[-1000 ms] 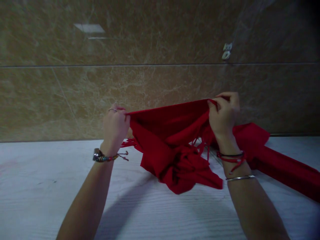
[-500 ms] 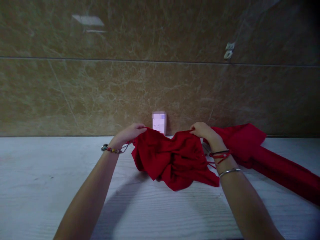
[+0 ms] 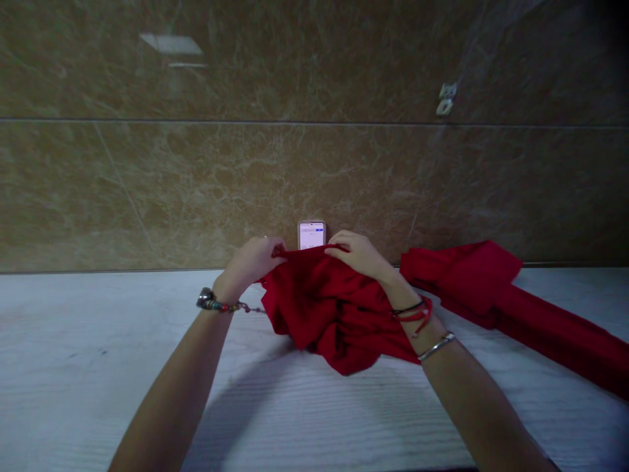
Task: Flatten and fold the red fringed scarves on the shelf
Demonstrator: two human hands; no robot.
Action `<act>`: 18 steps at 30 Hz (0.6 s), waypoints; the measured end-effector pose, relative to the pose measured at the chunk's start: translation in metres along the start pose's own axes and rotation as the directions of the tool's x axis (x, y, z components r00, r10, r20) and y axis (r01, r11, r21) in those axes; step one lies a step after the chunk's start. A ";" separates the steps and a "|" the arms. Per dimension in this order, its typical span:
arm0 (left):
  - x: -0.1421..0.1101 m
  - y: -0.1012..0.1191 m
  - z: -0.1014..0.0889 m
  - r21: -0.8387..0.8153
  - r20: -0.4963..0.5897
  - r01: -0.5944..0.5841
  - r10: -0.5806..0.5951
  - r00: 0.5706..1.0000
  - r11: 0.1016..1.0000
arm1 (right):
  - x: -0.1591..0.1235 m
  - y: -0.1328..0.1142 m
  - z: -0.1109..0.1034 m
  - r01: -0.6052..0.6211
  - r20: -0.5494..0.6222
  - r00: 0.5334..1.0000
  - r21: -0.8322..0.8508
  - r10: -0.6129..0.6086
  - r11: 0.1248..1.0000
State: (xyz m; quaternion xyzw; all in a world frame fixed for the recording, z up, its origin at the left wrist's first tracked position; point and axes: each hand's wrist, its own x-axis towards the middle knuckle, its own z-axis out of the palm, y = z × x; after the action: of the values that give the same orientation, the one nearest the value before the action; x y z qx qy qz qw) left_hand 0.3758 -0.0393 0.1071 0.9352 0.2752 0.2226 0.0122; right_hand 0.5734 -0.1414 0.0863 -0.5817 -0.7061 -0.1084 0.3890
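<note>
A crumpled red garment (image 3: 327, 308) hangs between my two hands, its lower folds at the white wood-grain surface; what kind of garment it is I cannot tell. My left hand (image 3: 258, 261) pinches the upper left end of its top edge. Along the same edge, my right hand (image 3: 358, 254) grips it between thumb and fingers, and the stretch between the hands is fairly straight. My right forearm covers part of the cloth's right side. Just behind the edge stands a phone (image 3: 311, 233) with a lit screen, its lower part hidden by the cloth.
More red cloth (image 3: 486, 288) lies to the right, with a long strip running off toward the right edge. The white table (image 3: 73, 367) meets a brown marble-patterned wall (image 3: 196, 183). A small white fixture (image 3: 446, 98) sits on the wall.
My right hand has moved left along the garment's top edge, closer to my left hand. The edge between them went from sagging to nearly straight, covering more of the phone.
</note>
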 end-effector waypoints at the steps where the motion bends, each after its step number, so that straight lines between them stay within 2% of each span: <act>1: 0.000 -0.001 0.001 0.075 -0.005 0.038 -0.038 0.999 0.996 | 0.000 0.001 -0.004 -0.012 -0.019 1.000 0.004 0.013 1.000; 4: -0.002 0.000 0.001 0.179 -0.049 0.113 -0.106 0.993 0.977 | 0.000 0.004 -0.016 -0.098 -0.056 0.994 -0.028 0.096 0.995; 8: -0.007 -0.004 -0.014 0.214 -0.134 0.171 -0.144 0.980 0.962 | -0.002 0.019 -0.037 -0.249 -0.137 0.962 -0.079 0.237 0.965; 11: -0.009 -0.011 -0.025 0.195 -0.176 0.213 -0.179 0.968 0.957 | -0.006 0.034 -0.054 -0.312 -0.186 0.940 -0.124 0.287 0.942; 13: -0.009 -0.012 -0.028 0.136 -0.185 0.211 -0.184 0.965 0.968 | -0.008 0.041 -0.062 -0.348 -0.187 0.931 -0.199 0.313 0.916; 15: -0.008 -0.008 -0.025 0.016 -0.146 0.144 -0.140 0.979 0.989 | -0.010 0.043 -0.063 -0.364 -0.169 0.930 -0.301 0.326 0.881; 18: -0.005 0.005 -0.015 -0.222 -0.052 0.023 -0.035 0.998 0.975 | -0.012 0.037 -0.056 -0.285 -0.068 0.957 -0.402 0.282 0.870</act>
State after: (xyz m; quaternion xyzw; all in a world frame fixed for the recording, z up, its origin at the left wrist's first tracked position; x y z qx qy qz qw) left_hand 0.3685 -0.0474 0.1191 0.9174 0.2625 0.2774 0.1119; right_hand 0.6310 -0.1724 0.1048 -0.7468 -0.5733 -0.1971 0.2735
